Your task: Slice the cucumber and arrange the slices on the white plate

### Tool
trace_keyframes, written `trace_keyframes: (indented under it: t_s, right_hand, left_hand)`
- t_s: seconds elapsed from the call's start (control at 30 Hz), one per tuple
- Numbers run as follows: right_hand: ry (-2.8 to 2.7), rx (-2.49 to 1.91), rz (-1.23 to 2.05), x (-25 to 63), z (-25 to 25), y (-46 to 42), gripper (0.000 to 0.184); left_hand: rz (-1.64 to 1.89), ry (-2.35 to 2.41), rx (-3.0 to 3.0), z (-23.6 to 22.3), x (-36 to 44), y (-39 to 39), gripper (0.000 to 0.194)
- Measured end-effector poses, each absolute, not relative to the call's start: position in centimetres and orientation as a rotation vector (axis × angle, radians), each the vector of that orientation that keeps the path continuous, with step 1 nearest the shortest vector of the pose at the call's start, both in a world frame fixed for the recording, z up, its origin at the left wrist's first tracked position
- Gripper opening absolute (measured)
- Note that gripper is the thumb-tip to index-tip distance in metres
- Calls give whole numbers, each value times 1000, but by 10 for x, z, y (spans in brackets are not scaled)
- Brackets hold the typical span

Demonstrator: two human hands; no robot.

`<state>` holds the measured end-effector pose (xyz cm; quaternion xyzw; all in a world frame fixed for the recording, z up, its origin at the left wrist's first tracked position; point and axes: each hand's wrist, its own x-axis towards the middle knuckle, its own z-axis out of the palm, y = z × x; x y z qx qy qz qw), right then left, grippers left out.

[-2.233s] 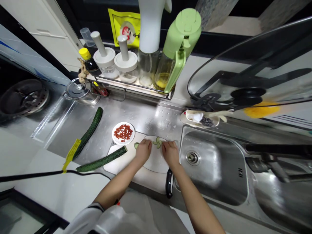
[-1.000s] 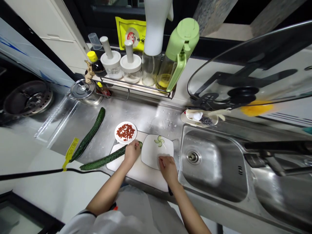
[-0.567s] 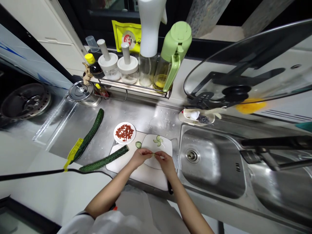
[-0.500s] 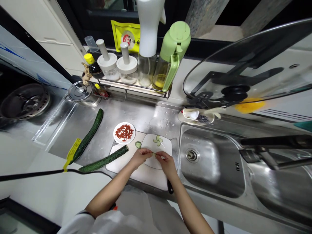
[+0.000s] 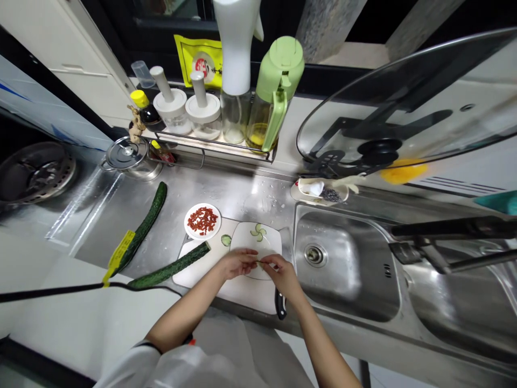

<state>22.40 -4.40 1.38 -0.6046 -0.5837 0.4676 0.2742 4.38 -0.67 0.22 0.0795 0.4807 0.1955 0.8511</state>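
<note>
Over the near part of a white plate (image 5: 271, 246), my left hand (image 5: 239, 263) and my right hand (image 5: 281, 273) meet fingertip to fingertip. Both are pinched on a thin, greenish cucumber slice (image 5: 259, 262), seen nearly edge-on and mostly covered by the fingers. Several cucumber slices (image 5: 258, 233) lie curved in a pinwheel at the plate's far side. The plate rests on a pale cutting board (image 5: 238, 296). Left of it are a cut cucumber end (image 5: 226, 240) and a cucumber (image 5: 172, 268) with its cut end on the board. A black knife handle (image 5: 280, 304) sticks out by my right wrist.
A white dish of red dried berries (image 5: 202, 221) stands behind the board. Farther left lies a whole cucumber (image 5: 143, 226) with a yellow tag (image 5: 120, 253). The sink (image 5: 347, 269) is to the right. A rack (image 5: 214, 144) of bottles and jars runs along the back.
My hands have shifted slightly right and toward me, still meeting at the fingertips. My left fingers are straighter. The view has turned a little, and more of the knife handle shows.
</note>
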Motion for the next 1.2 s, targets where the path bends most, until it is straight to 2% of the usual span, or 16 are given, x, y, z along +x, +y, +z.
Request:
trace_keyframes:
  t_s: [0.37, 0.5, 0.63, 0.8, 0.97, 1.2]
  right_hand:
    - [-1489, -1661, 1399, 234, 10, -40, 26]
    - [-1456, -1670, 1417, 236, 4, -36, 26]
    - [-1528, -1733, 1391, 245, -6, -32, 23]
    - [-1850, -1899, 1044, 260, -13, -22, 11]
    - [-2127, -2060, 675, 265, -4, -12, 9]
    - [-2325, -2011, 472, 261, 1, -7, 10]
  left_hand:
    - [661, 1073, 324, 1, 55, -11, 61]
    - [761, 1055, 472, -5, 60, -13, 57]
    - [758, 1139, 685, -15, 66, -14, 43]
    - [586, 1359, 1140, -28, 76, -13, 29]
    - [455, 1425, 1496, -35, 93, -12, 28]
    - [407, 1405, 1902, -37, 103, -14, 30]
